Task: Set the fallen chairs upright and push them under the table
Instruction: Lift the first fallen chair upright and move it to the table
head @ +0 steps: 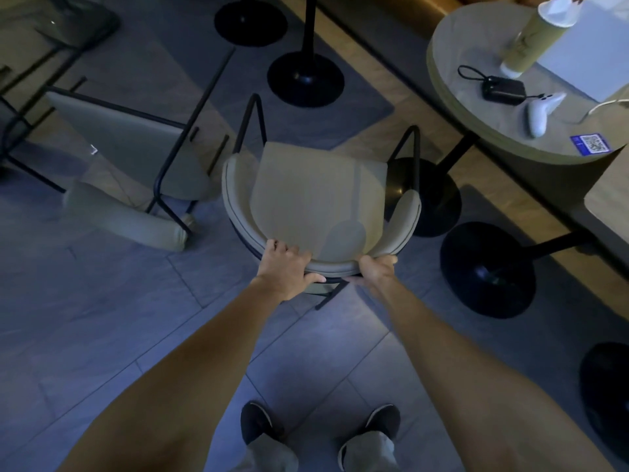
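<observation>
A beige upholstered chair [316, 195] with a curved backrest and black metal legs stands upright in the middle of the view. My left hand [287, 267] grips the near rim of its backrest. My right hand [376, 272] grips the same rim a little to the right. A second beige chair [136, 158] lies tipped over on the floor to the left, its black legs pointing sideways. The round table [483, 131] stands at the upper right, its black pedestal base [429, 199] just right of the upright chair.
On the table lie a black pouch [503, 90], a white controller [541, 114], a tall bottle [534, 35] and a white box [592, 52]. Several black pedestal bases, such as one [486, 270] at right, stand on the tiled floor. My shoes [258, 422] show below.
</observation>
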Action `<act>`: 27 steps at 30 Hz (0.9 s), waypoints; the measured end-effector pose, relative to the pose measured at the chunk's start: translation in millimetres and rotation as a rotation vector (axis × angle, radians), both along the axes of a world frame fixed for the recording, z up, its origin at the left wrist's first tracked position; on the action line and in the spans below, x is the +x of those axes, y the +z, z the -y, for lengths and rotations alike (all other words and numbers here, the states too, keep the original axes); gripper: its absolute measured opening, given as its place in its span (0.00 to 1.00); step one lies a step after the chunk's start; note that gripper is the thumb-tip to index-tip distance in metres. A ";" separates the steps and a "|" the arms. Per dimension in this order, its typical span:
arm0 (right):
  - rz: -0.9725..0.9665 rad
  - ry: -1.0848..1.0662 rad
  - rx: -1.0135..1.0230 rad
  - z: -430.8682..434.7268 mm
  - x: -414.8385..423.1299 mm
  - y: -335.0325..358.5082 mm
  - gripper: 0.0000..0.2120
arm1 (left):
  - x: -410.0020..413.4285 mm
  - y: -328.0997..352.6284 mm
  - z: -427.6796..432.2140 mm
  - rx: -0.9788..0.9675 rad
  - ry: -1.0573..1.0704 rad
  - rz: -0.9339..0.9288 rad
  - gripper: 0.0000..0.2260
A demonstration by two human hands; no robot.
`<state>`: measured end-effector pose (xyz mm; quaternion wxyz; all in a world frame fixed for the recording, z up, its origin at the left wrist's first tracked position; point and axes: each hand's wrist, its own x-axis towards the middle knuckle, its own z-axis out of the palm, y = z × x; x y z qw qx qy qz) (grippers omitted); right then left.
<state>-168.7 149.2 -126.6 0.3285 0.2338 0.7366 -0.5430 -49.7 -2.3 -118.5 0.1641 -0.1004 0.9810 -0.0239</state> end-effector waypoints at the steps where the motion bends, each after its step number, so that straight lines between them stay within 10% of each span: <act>1: 0.000 0.001 -0.008 5.8 -5.3 -1.3 0.23 | -4.7 1.5 4.4 -0.007 0.017 0.007 0.35; 27: 0.042 0.069 0.006 179.5 -222.4 11.0 0.25 | -222.9 5.3 165.1 0.176 0.315 0.083 0.34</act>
